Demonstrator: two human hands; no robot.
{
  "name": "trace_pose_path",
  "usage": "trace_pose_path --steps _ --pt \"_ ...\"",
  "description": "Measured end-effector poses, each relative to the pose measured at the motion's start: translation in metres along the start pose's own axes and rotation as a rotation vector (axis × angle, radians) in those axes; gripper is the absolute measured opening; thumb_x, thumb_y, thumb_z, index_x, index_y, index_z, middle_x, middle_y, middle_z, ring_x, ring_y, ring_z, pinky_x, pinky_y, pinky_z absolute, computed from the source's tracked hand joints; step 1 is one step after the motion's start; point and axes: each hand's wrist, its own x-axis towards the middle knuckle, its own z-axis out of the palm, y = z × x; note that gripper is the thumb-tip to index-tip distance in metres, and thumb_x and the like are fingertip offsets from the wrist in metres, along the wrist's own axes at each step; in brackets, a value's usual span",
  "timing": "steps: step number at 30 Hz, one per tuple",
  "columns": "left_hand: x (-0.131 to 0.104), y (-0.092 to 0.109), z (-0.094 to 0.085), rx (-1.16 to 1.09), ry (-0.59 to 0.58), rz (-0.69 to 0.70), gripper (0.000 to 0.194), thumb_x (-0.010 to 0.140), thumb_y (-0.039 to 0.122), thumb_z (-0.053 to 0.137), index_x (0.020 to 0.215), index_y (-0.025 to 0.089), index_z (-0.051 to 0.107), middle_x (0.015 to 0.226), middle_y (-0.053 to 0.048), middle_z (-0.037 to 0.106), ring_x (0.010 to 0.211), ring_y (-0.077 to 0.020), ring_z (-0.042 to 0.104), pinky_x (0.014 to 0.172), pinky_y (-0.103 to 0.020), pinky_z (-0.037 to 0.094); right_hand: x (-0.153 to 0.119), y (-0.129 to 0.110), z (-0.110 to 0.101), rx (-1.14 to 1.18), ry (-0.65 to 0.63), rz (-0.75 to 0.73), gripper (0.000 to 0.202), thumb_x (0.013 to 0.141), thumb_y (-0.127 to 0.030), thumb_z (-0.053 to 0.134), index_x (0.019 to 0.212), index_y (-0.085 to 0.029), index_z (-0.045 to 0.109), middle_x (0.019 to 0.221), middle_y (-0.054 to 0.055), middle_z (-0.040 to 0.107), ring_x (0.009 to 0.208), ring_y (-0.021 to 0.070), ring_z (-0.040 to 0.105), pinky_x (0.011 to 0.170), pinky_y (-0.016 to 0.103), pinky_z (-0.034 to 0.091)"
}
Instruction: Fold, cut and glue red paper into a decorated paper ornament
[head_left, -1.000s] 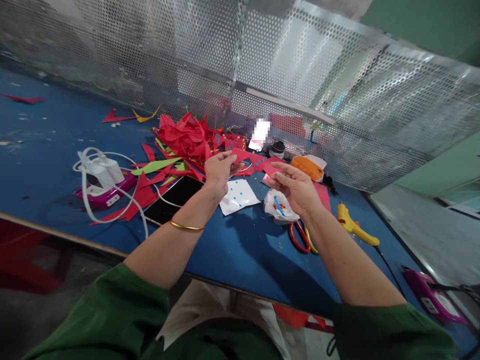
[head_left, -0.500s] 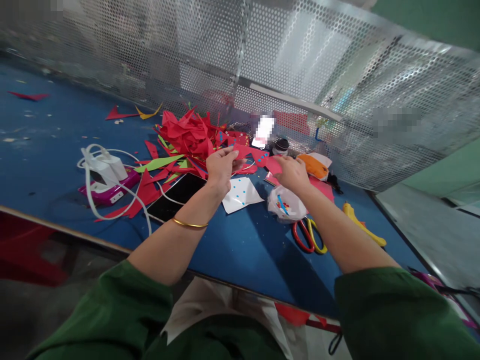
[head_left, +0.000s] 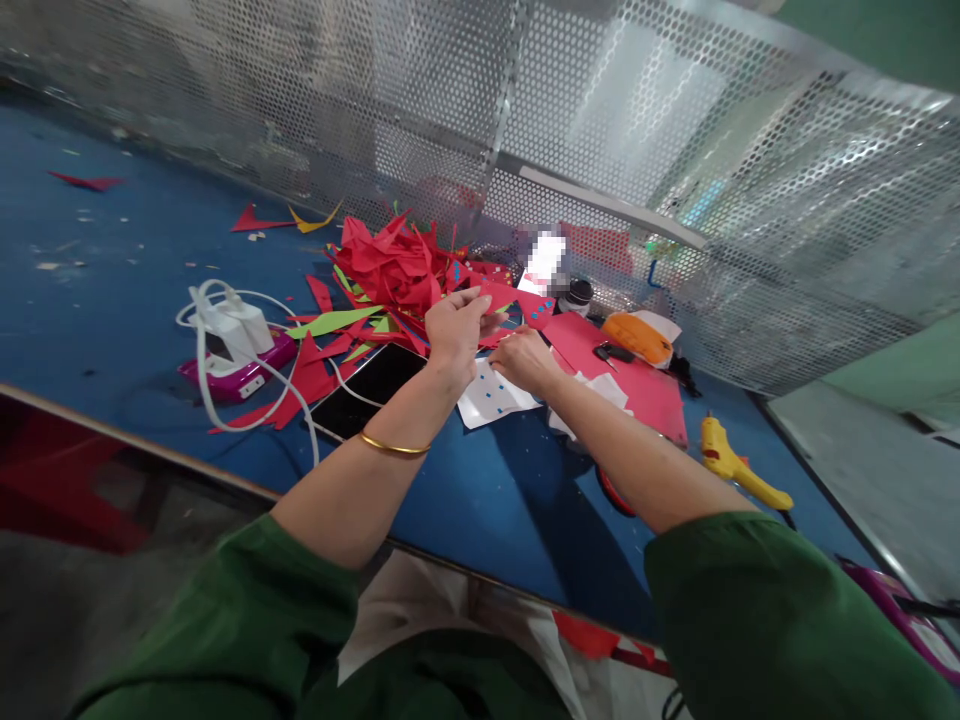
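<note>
My left hand [head_left: 454,335] pinches a piece of red paper [head_left: 537,309] that carries small blue dots and points away to the right. Below it on the blue table lies a white sheet [head_left: 487,402] dotted with small blue squares. Over that sheet's upper right part is my right hand [head_left: 526,362], its fingers drawn together at the tips; whatever they may hold is too small to make out. Beneath my right forearm, a white plastic bag [head_left: 604,393] and a red scissor handle [head_left: 615,493] are partly covered.
Red paper scraps [head_left: 390,260] form a heap behind my left hand. A black-screened tablet [head_left: 367,390] and a purple power strip [head_left: 236,372] with white cables lie left. Red sheets [head_left: 652,385], an orange object [head_left: 637,338] and a yellow glue gun [head_left: 739,467] lie right.
My right hand has let go of the red paper's right end and moved down and left to the white sheet. My left hand still holds the paper. The view has shifted slightly.
</note>
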Motion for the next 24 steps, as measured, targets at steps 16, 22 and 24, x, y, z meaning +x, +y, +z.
trace_pose_path --steps 16,22,24 --pt "-0.001 -0.001 0.000 0.009 -0.032 -0.003 0.018 0.085 0.005 0.061 0.100 0.010 0.070 0.058 0.003 0.061 0.059 -0.0130 0.069 0.064 -0.025 0.053 0.004 -0.002 0.008 -0.012 -0.003 0.034 0.031 0.090 -0.014 0.049 0.091 -0.012 0.079 0.095 0.015 0.078 0.088 0.0244 0.067 0.091 0.037 0.041" --pt "0.000 -0.003 -0.001 0.025 -0.033 -0.005 0.018 0.084 0.008 0.063 0.101 0.011 0.071 0.067 0.000 0.067 0.063 -0.0130 0.070 0.063 -0.025 0.052 0.002 0.006 0.005 0.074 -0.038 0.105 0.030 0.089 -0.015 0.052 0.099 -0.020 0.080 0.099 0.006 0.079 0.091 0.0212 0.069 0.079 0.029 0.047" --pt "0.000 -0.003 -0.001 0.034 -0.034 -0.011 0.017 0.085 0.008 0.063 0.100 0.012 0.071 0.071 -0.001 0.069 0.063 -0.0122 0.070 0.061 -0.024 0.051 0.001 0.008 0.004 0.093 -0.053 0.123 0.029 0.088 -0.015 0.054 0.100 -0.022 0.080 0.100 0.004 0.079 0.092 0.0204 0.070 0.077 0.028 0.048"
